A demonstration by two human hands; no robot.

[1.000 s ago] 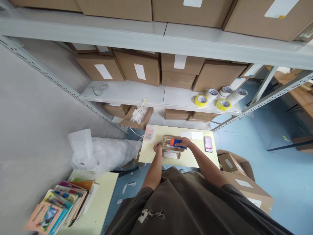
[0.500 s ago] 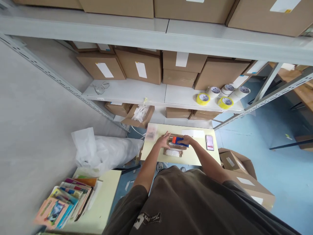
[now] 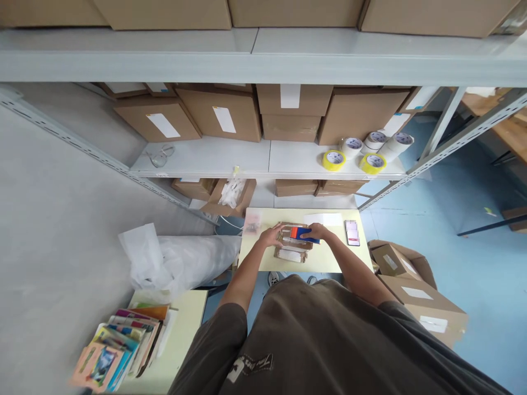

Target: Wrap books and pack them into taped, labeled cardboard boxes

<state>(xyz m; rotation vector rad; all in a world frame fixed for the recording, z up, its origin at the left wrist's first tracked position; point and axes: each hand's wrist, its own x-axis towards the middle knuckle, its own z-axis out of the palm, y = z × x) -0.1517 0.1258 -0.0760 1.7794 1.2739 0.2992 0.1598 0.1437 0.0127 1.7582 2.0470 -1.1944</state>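
Note:
On the pale yellow table [image 3: 333, 258], a small brown cardboard package [image 3: 290, 256] with a white strip lies in front of me; whether it is one piece or two side by side is unclear. My left hand [image 3: 272, 236] is at its left edge, thumb and fingers apart, touching it. Above the package, my right hand [image 3: 316, 232] is closed around a flat blue-and-orange object [image 3: 304, 235], its orange end pointing left. What kind of object that is, I cannot make out. A phone [image 3: 352, 233] with a lit screen lies right of my right hand.
White paper [image 3: 323, 219] lies at the table's back. Behind stand shelves with cartons [image 3: 224, 118] and tape rolls [image 3: 333, 160]. A white plastic bag [image 3: 197, 255] and stacked books [image 3: 119, 345] are left; cardboard boxes [image 3: 424, 304] stand on the floor at right.
The view has shifted slightly. My right hand still holds the blue-and-orange object over the package, and my left hand stays at its left edge.

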